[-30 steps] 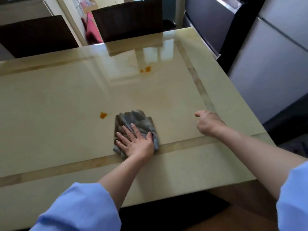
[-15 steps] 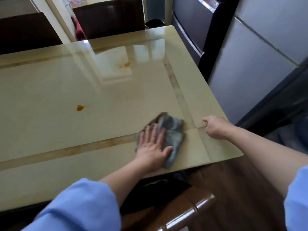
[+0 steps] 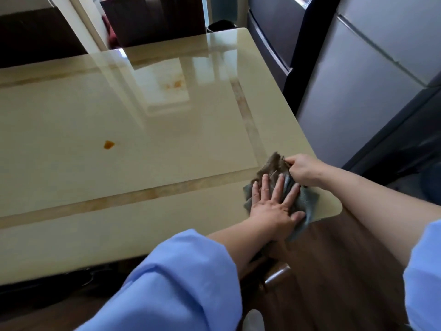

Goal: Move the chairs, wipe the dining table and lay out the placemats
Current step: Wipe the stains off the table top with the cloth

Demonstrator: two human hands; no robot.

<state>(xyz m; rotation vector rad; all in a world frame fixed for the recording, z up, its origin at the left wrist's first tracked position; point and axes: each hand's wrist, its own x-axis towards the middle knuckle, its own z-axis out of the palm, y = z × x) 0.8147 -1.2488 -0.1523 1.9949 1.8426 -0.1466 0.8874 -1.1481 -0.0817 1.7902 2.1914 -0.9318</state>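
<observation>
A glossy cream dining table (image 3: 119,168) fills the left and middle of the head view. A grey cloth (image 3: 307,201) lies at its near right corner, partly hanging over the edge. My left hand (image 3: 274,204) presses flat on the cloth with fingers spread. My right hand (image 3: 303,169) pinches the cloth's far edge. An orange stain (image 3: 108,144) sits on the table to the left, and fainter orange marks (image 3: 175,84) lie farther back.
Two dark chairs (image 3: 152,20) (image 3: 35,37) stand behind the table's far edge. A brown chair top (image 3: 276,278) shows below the near edge. A grey refrigerator (image 3: 358,87) stands close on the right, above dark wood floor (image 3: 334,271).
My left hand slid the cloth rightward across the table to the near right corner. My right hand, earlier a loose fist resting on the table, now pinches the cloth.
</observation>
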